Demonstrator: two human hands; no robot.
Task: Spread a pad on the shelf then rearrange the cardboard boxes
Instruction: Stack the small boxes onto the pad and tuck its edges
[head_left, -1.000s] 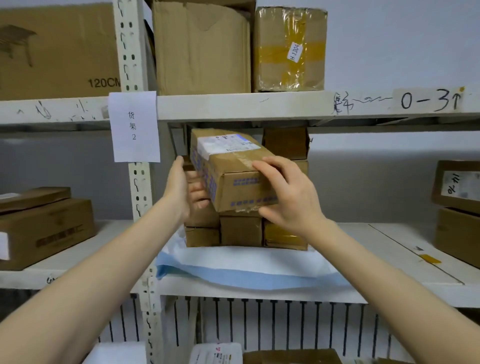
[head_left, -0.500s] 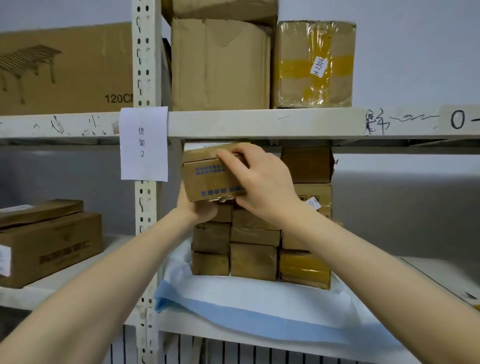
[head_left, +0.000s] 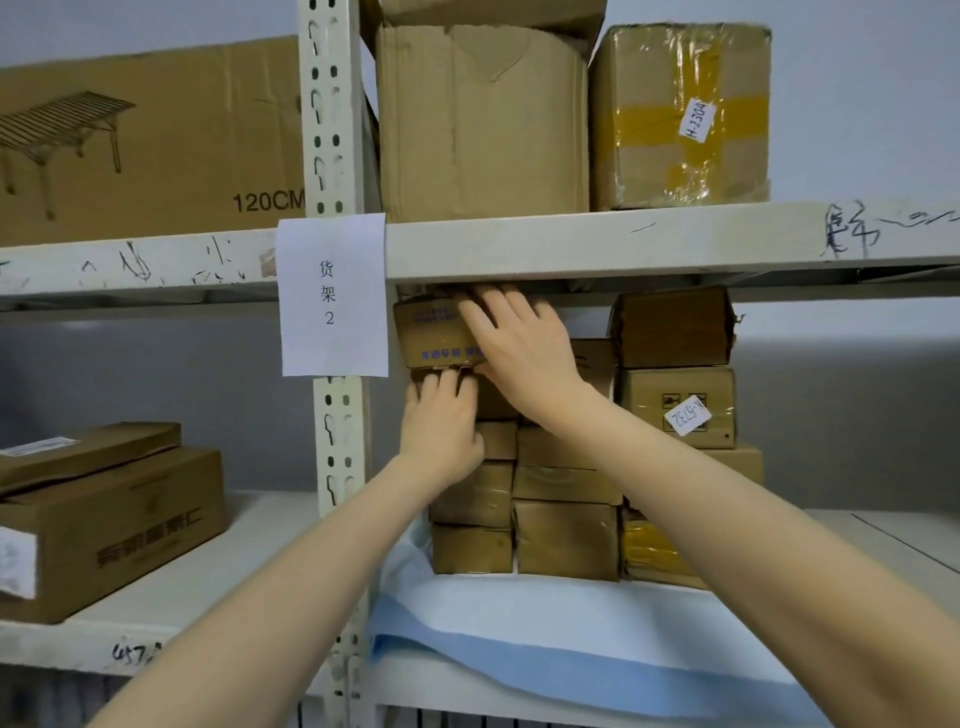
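Note:
A white and blue pad (head_left: 545, 623) lies spread on the middle shelf (head_left: 883, 540). On it stands a stack of several brown cardboard boxes (head_left: 566, 535). A small box with blue print (head_left: 431, 332) sits on top of the left column, just under the upper shelf board (head_left: 623, 239). My right hand (head_left: 519, 348) lies flat against that box's front and right side, thumb under its lower edge. My left hand (head_left: 441, 426) rests below it, fingertips touching the box's bottom edge and palm against the boxes beneath.
A white upright post (head_left: 332, 130) with a paper label (head_left: 332, 296) stands just left of the stack. Large boxes (head_left: 483, 124) fill the upper shelf. Two flat boxes (head_left: 98, 514) sit on the left bay. A labelled box column (head_left: 675, 405) stands at the right of the stack.
The blue-printed box has gone up and back onto the top of the left column. My right hand has flattened on its front; my left hand has slipped lower.

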